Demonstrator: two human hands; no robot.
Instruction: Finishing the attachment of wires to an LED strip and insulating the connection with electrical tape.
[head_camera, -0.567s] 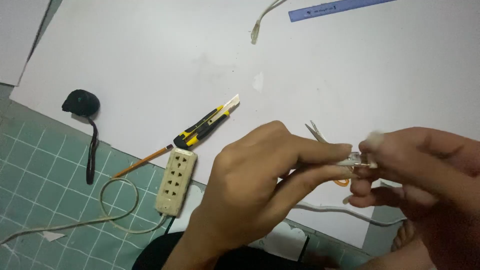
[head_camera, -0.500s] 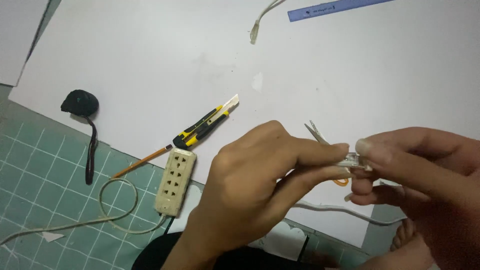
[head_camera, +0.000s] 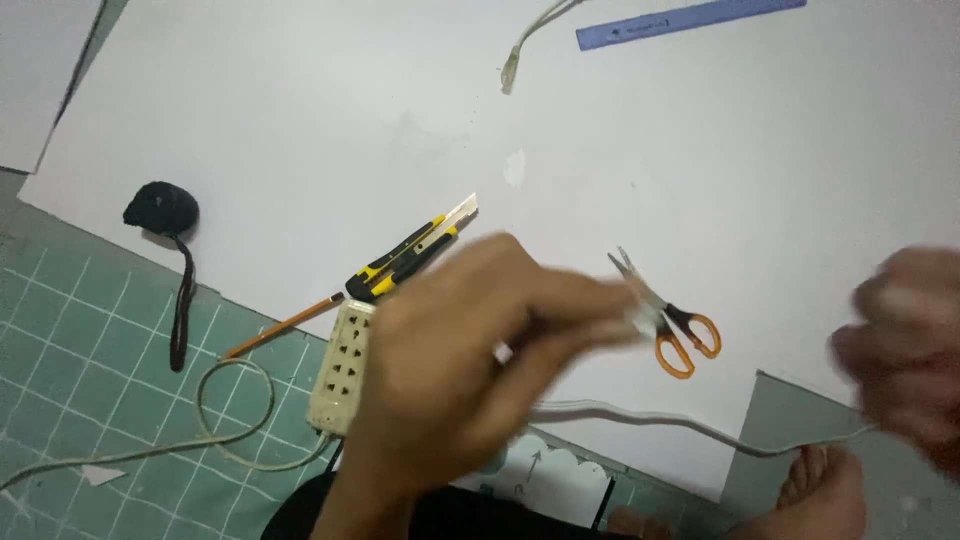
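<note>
The left hand (head_camera: 470, 360) is raised over the lower middle of the view, blurred, its fingers (head_camera: 590, 305) drawn together narrowly on a small pale piece (head_camera: 640, 318) at their tips; what the piece is cannot be told. The right hand (head_camera: 905, 350) is at the right edge, well apart from the left, also blurred; its fingers are curled, and whether they grip anything cannot be told. A grey cable (head_camera: 640, 415) runs beneath the 2 hands, from under the left hand across to the right hand. Orange-handled scissors (head_camera: 670, 325) lie on the white sheet (head_camera: 300, 130) just beside the left fingertips, blades pointing up-left. A yellow-and-black utility knife (head_camera: 410, 250) lies on the sheet above a cream power strip (head_camera: 340, 370), which the left hand partly covers. A pencil (head_camera: 280, 325) lies left of the strip, and the strip's cord (head_camera: 235, 410) loops over the green cutting mat (head_camera: 60, 330). A black plug (head_camera: 160, 208) with its cord sits at the sheet's left edge. A blue ruler (head_camera: 690, 20) and a second cable end (head_camera: 515, 60) lie at the top. A bare foot (head_camera: 825, 480) shows at the lower right.
</note>
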